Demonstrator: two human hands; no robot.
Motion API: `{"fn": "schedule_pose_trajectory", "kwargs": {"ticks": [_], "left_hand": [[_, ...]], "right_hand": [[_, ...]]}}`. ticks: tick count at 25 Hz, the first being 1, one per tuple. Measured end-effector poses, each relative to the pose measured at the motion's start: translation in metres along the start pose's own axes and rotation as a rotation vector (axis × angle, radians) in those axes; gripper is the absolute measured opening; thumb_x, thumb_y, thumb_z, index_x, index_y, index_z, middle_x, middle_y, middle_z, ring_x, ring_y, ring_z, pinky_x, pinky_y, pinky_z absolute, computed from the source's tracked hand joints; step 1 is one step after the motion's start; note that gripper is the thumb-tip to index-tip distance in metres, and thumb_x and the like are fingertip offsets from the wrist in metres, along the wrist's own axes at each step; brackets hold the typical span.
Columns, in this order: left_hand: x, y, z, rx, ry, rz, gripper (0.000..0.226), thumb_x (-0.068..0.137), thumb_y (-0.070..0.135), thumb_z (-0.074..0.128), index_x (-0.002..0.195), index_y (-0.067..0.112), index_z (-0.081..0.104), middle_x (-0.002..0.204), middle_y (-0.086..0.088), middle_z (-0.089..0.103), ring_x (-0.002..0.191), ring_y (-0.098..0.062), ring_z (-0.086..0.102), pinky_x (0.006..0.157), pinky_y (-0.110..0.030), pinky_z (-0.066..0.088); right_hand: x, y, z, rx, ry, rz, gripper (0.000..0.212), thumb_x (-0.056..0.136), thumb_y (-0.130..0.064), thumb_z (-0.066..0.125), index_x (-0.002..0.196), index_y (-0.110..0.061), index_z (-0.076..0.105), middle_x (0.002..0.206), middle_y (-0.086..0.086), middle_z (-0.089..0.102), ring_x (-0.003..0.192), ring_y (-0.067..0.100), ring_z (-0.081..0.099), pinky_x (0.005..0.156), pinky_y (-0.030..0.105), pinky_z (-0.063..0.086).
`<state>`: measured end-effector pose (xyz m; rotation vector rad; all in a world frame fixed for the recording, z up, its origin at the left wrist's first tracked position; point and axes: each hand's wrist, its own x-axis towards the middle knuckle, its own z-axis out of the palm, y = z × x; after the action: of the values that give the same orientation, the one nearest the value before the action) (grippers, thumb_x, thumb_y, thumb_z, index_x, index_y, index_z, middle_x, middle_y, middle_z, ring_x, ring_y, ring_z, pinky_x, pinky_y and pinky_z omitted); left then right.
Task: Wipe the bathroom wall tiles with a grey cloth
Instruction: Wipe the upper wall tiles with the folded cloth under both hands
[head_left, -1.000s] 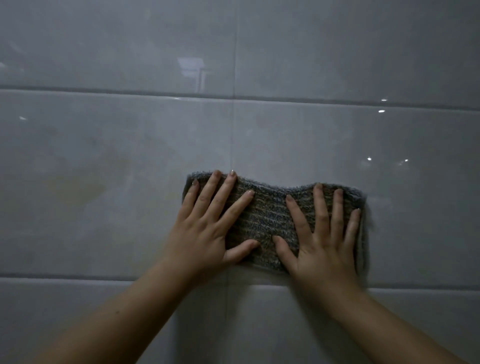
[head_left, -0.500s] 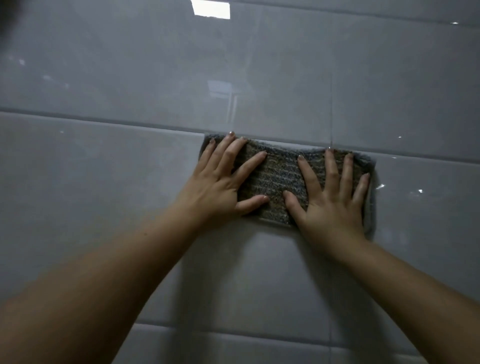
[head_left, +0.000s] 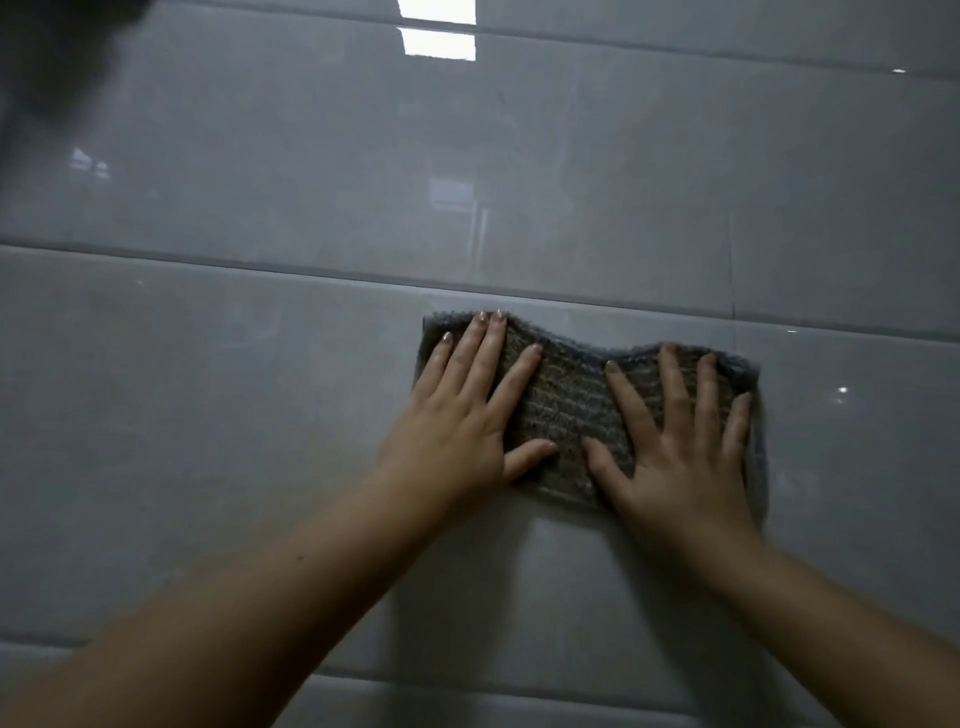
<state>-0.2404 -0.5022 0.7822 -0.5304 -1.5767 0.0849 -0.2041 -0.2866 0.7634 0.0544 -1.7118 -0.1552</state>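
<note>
A folded grey cloth (head_left: 566, 405) lies flat against the glossy grey wall tiles (head_left: 260, 415), just below a horizontal grout line. My left hand (head_left: 462, 421) presses on the cloth's left half with fingers spread and straight. My right hand (head_left: 680, 447) presses on its right half the same way, thumbs pointing toward each other. Both palms hide the cloth's lower corners.
Large rectangular tiles fill the view, with horizontal grout lines (head_left: 208, 262) above and below the hands. A bright window reflection (head_left: 436, 39) shows near the top. A dark blurred shape (head_left: 47, 47) sits in the top left corner.
Both hands slid the cloth up the wall to the grout line, then back down a little below it. The view has tilted upward, showing more tiles above.
</note>
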Motion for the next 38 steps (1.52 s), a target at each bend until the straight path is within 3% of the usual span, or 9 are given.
{"fn": "schedule_pose_trajectory", "kwargs": {"ticks": [4,9,12,17,23,26,31,35,38], "left_hand": [[0.044,-0.025,-0.006,-0.007,-0.058,-0.041,0.089,0.080,0.079,0.013,0.155,0.032,0.016,0.164,-0.012,0.006,0.152,-0.028,0.002,0.121,-0.042,-0.004],[0.063,-0.082,-0.026,-0.001,-0.178,-0.104,0.094,0.071,0.083,0.000,0.154,0.041,-0.003,0.165,-0.003,-0.013,0.150,-0.018,-0.016,0.121,-0.037,-0.011],[0.033,-0.091,-0.021,-0.025,-0.108,-0.105,0.087,0.079,0.081,0.008,0.155,0.038,0.007,0.165,-0.004,-0.004,0.152,-0.020,-0.009,0.122,-0.039,-0.008],[-0.022,-0.060,-0.001,0.015,0.016,0.028,0.079,0.091,0.073,0.023,0.154,0.027,0.029,0.162,-0.014,0.018,0.151,-0.030,0.012,0.120,-0.048,0.009],[0.023,-0.102,-0.018,-0.005,-0.070,-0.100,0.085,0.081,0.079,0.018,0.154,0.037,0.015,0.165,-0.008,0.008,0.152,-0.024,0.002,0.122,-0.040,-0.004],[0.001,-0.092,-0.013,-0.001,-0.029,-0.077,0.081,0.086,0.076,0.019,0.154,0.032,0.012,0.165,-0.010,0.009,0.152,-0.025,0.002,0.123,-0.045,0.000],[-0.071,-0.053,0.001,-0.013,0.028,0.064,0.076,0.093,0.071,0.022,0.154,0.026,0.025,0.162,-0.015,0.016,0.151,-0.032,0.012,0.120,-0.055,0.013],[-0.067,-0.050,0.001,0.024,0.005,0.088,0.078,0.093,0.072,0.022,0.155,0.025,0.021,0.163,-0.016,0.014,0.151,-0.032,0.010,0.121,-0.053,0.010],[-0.027,-0.058,0.000,0.032,-0.003,-0.025,0.080,0.090,0.075,0.022,0.155,0.028,0.019,0.163,-0.014,0.012,0.151,-0.031,0.008,0.122,-0.048,0.003]], "right_hand": [[0.056,-0.005,-0.011,0.000,-0.091,0.155,0.077,0.078,-0.074,0.009,0.150,-0.047,-0.003,0.161,0.001,-0.015,0.145,0.028,-0.022,0.114,0.058,-0.014],[0.102,-0.048,-0.019,0.013,-0.135,0.116,0.070,0.089,-0.070,0.017,0.150,-0.045,-0.005,0.161,0.003,-0.019,0.144,0.032,-0.025,0.113,0.060,-0.015],[0.087,-0.060,-0.009,0.012,-0.077,0.028,0.069,0.088,-0.069,0.016,0.150,-0.046,-0.001,0.161,0.005,-0.015,0.145,0.034,-0.022,0.113,0.060,-0.014],[0.016,-0.045,0.006,-0.022,0.032,-0.167,0.067,0.090,-0.067,0.023,0.148,-0.034,0.030,0.159,0.015,0.019,0.146,0.042,0.009,0.113,0.064,0.005],[0.076,-0.084,-0.008,0.030,-0.087,0.123,0.075,0.081,-0.071,0.011,0.151,-0.045,0.002,0.162,0.004,-0.013,0.145,0.033,-0.021,0.113,0.059,-0.015],[0.059,-0.087,-0.001,0.024,-0.011,0.030,0.071,0.085,-0.067,0.018,0.152,-0.043,0.011,0.163,0.007,-0.004,0.147,0.035,-0.012,0.114,0.061,-0.009],[-0.042,-0.066,0.016,-0.007,0.097,-0.169,0.065,0.089,-0.060,0.036,0.148,-0.033,0.031,0.158,0.014,0.022,0.146,0.042,0.013,0.112,0.067,0.010],[-0.027,-0.054,0.014,-0.015,0.083,-0.250,0.067,0.087,-0.062,0.037,0.147,-0.034,0.032,0.158,0.015,0.023,0.146,0.042,0.013,0.112,0.068,0.009],[0.017,-0.045,0.006,0.005,0.022,-0.119,0.071,0.086,-0.067,0.027,0.150,-0.038,0.024,0.162,0.010,0.010,0.148,0.038,0.002,0.114,0.064,-0.002]]}}
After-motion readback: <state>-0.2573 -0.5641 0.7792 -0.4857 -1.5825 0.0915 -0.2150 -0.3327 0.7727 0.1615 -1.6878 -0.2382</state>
